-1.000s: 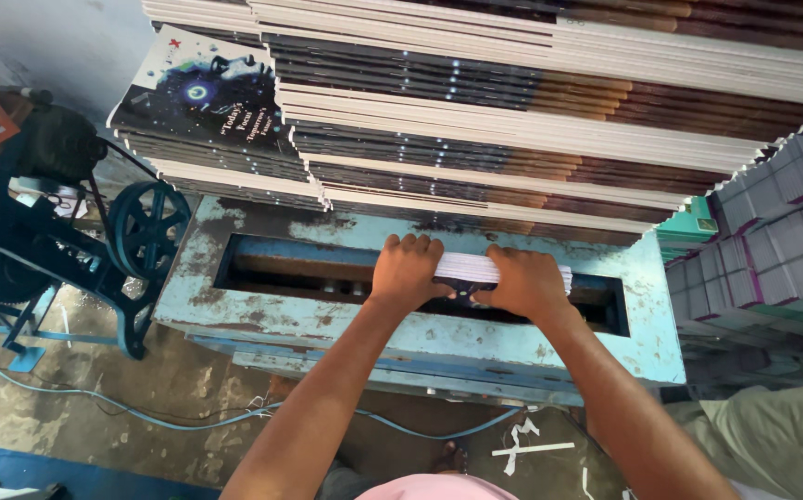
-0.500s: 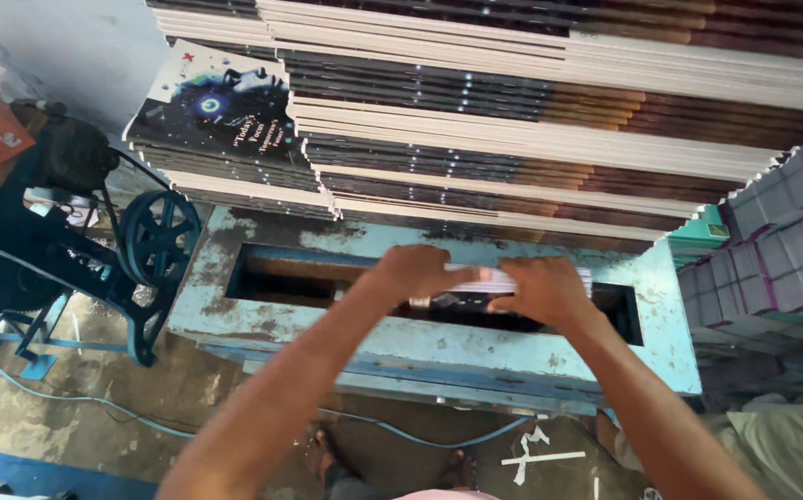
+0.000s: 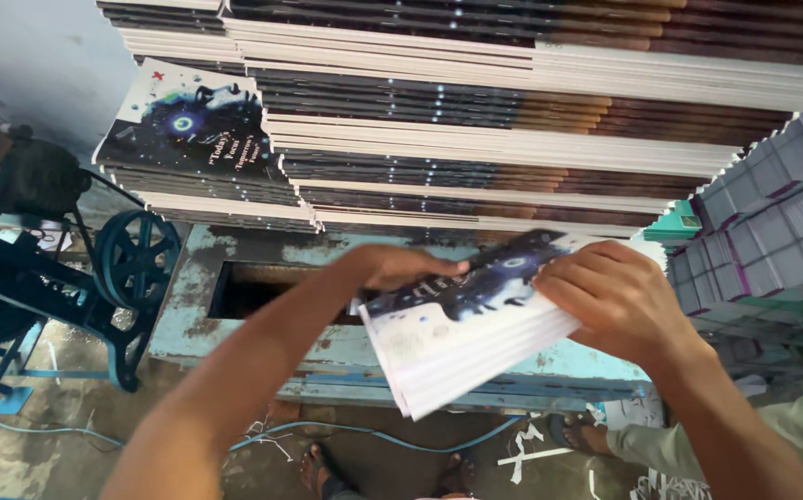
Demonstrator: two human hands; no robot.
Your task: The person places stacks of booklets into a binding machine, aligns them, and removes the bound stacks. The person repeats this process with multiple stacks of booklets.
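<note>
Both hands hold a small stack of thin booklets (image 3: pixel 471 319) lifted clear above the pale blue worktop (image 3: pixel 235 319), tilted so the white page edges fan toward the camera and the dark, starry cover faces up. The left hand (image 3: pixel 392 268) grips the stack at its upper left edge, its fingers (image 3: pixel 434 270) curled shut over the cover — the thumb side is hidden under the booklets. The right hand (image 3: pixel 619 301) clamps the right end, fingers folded down over the top cover and closed tight on the stack. Below the booklets, the worktop shows worn paint and a dark rectangular slot (image 3: pixel 253 287) cut into it, partly hidden by the left forearm. Behind the worktop rise tall piles of the same booklets (image 3: pixel 512 120), laid flat with spines and page edges alternating; one pile at the left (image 3: pixel 193 130) shows its dark cover with a glowing eye-like design. To the right stand stacks of purple-and-white booklets (image 3: pixel 781 213), stepped in bundles. At the far left sits a dark machine with a spoked wheel (image 3: pixel 133 259) — its frame stands on the dusty floor (image 3: pixel 59 435), where a blue cable (image 3: pixel 346 431) trails. Sandalled feet (image 3: pixel 323 472) show under the arms, and paper scraps (image 3: pixel 531 454) lie nearby.
</note>
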